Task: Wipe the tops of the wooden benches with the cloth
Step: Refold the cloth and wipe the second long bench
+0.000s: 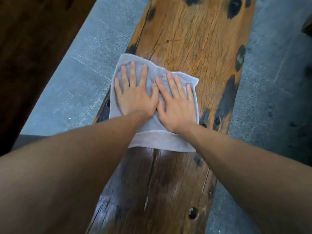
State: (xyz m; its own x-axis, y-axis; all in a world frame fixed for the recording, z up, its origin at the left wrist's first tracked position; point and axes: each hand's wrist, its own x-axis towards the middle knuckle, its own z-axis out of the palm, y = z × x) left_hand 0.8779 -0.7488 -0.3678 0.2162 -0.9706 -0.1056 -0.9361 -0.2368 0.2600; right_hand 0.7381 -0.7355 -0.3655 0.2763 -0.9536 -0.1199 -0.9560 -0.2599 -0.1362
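Note:
A long wooden bench (194, 41) runs away from me, orange-brown with dark knots. A pale grey cloth (157, 141) lies spread flat on its top, its left edge hanging over the bench's left side. My left hand (135, 93) and my right hand (175, 103) press flat on the cloth side by side, fingers spread, thumbs touching. The bench surface nearer to me than the cloth looks darker and shiny, as if wet. The wood beyond the cloth looks dry and lighter.
Grey stone paving (81, 68) lies on both sides of the bench. A dark wooden surface (33, 48) fills the upper left. Another dark object (307, 26) shows at the right edge.

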